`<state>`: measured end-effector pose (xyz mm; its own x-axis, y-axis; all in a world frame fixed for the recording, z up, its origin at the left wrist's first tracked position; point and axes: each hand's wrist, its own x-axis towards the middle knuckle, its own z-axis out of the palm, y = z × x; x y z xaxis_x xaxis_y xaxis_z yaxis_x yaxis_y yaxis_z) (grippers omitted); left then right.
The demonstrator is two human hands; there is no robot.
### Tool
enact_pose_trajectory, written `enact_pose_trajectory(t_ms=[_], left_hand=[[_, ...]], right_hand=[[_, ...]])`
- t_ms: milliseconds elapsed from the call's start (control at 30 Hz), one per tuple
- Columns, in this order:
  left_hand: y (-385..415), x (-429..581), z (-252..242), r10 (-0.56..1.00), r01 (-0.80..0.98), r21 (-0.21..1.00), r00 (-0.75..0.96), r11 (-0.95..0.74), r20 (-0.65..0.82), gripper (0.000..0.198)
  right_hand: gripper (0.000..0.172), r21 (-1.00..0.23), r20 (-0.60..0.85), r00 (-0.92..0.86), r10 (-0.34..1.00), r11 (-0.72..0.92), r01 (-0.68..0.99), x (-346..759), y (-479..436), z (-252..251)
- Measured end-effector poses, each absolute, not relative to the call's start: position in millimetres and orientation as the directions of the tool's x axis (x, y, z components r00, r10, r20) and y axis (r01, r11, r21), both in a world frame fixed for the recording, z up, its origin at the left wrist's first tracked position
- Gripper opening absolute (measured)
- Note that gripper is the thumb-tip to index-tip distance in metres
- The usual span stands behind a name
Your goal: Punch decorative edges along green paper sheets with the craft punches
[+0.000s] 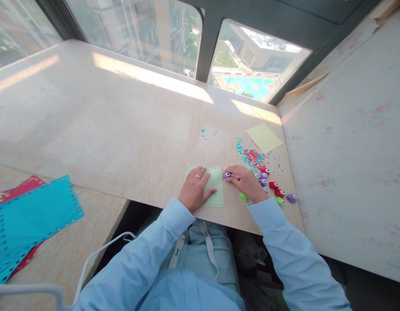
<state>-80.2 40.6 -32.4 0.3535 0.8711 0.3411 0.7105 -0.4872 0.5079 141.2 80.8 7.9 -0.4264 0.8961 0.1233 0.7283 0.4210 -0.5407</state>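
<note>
Under my left hand point(196, 188) lies a pale green sheet of paper point(216, 190) with small holes punched along its edges. The hand rests flat on it, fingers stretched out, a ring on one finger. My right hand point(247, 182) is closed around a purple craft hole punch point(226, 175), whose head meets the sheet's upper right edge. Most of the punch is hidden by the fingers. Just right of that hand sit several more small punches point(277, 189) in red, purple and green. A green one point(243, 197) lies below the right wrist.
Red and blue punched paper bits point(253, 159) are scattered beyond my right hand, beside a pale yellow sheet point(264, 138). Blue sheets point(41, 211) with punched edges lie over red ones at the left. A white cable point(86, 268) runs at lower left. A wall point(349, 151) bounds the right.
</note>
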Motion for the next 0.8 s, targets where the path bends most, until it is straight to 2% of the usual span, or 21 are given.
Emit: enact_pose_trajectory(t_ms=[267, 433, 800], left_hand=[[40, -80, -31, 0.875, 0.713, 0.51, 0.359, -0.481, 0.323, 0.043], [39, -80, -30, 0.875, 0.708, 0.515, 0.363, -0.483, 0.322, 0.044], [38, -81, -30, 0.869, 0.699, 0.52, 0.353, -0.491, 0.346, 0.041]], right_hand=[[0.016, -0.57, 0.1, -0.411, 0.906, 0.391, 0.723, 135, 87, 7], [0.013, -0.52, 0.088, -0.385, 0.919, 0.372, 0.769, 126, 87, 9], [0.024, -0.489, 0.087, -0.461, 0.883, 0.441, 0.752, 130, 75, 16]])
